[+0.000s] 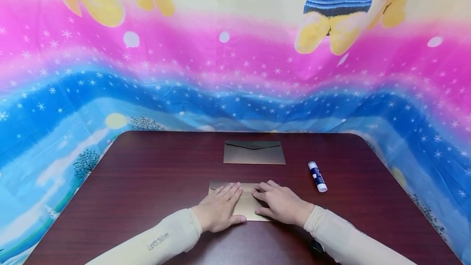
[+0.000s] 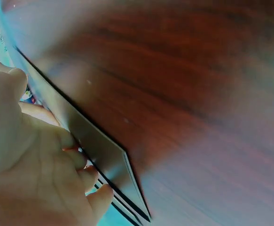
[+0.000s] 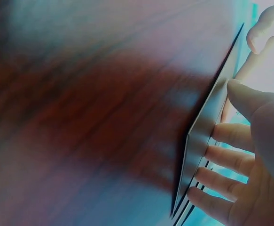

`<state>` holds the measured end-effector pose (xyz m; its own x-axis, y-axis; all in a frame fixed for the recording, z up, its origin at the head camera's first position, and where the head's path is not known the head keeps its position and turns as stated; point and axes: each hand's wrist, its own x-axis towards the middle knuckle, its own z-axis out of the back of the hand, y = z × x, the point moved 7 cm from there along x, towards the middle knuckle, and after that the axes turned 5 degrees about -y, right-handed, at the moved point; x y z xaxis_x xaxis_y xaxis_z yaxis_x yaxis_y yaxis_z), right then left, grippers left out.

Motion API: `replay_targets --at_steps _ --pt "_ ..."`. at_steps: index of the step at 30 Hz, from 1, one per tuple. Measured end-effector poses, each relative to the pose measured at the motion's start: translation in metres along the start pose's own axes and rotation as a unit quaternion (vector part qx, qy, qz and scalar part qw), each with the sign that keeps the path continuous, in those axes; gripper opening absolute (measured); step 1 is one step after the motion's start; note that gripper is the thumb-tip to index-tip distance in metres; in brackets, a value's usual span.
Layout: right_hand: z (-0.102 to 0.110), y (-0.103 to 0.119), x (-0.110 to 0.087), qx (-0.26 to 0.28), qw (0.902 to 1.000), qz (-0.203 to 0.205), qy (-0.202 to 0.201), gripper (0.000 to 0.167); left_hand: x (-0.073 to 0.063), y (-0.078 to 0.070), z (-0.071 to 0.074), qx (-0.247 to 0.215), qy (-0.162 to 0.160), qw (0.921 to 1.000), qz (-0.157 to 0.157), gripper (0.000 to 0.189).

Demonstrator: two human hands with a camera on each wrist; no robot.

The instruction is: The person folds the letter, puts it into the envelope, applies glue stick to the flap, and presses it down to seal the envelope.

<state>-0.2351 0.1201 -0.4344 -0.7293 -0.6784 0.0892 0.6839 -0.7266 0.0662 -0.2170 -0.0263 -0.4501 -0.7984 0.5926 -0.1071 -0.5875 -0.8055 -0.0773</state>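
Note:
A gold-coloured envelope (image 1: 247, 212) lies flat on the table near its front, partly covered by both hands. My left hand (image 1: 222, 207) rests on its left part, fingers straight and thumb by the lower edge. On the right part, the fingertips of my right hand (image 1: 284, 204) press down with fingers slightly bent. In the left wrist view, the fingers (image 2: 89, 179) touch the envelope's (image 2: 97, 146) surface. The right wrist view has the fingers (image 3: 228, 157) spread on the envelope (image 3: 203, 125). Much of its flap is hidden under the hands.
A second closed envelope (image 1: 254, 155), darker in tone, lies farther back on the dark red-brown table (image 1: 165, 154). To the right lies a capped glue stick (image 1: 317, 177) with a blue and white label. A printed cloth (image 1: 235, 72) hangs behind and beside the table.

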Motion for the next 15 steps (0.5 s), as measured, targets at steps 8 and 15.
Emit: replay_targets --at_steps 8,15 --pt "0.000 0.001 0.000 -0.003 1.0000 -0.002 -0.009 0.053 -0.008 0.009 0.001 -0.010 0.003 0.9998 0.014 0.084" --pt "-0.001 0.001 0.000 0.001 0.9999 -0.010 -0.003 0.054 -0.014 0.018 0.003 -0.023 0.007 0.9995 0.018 0.084"
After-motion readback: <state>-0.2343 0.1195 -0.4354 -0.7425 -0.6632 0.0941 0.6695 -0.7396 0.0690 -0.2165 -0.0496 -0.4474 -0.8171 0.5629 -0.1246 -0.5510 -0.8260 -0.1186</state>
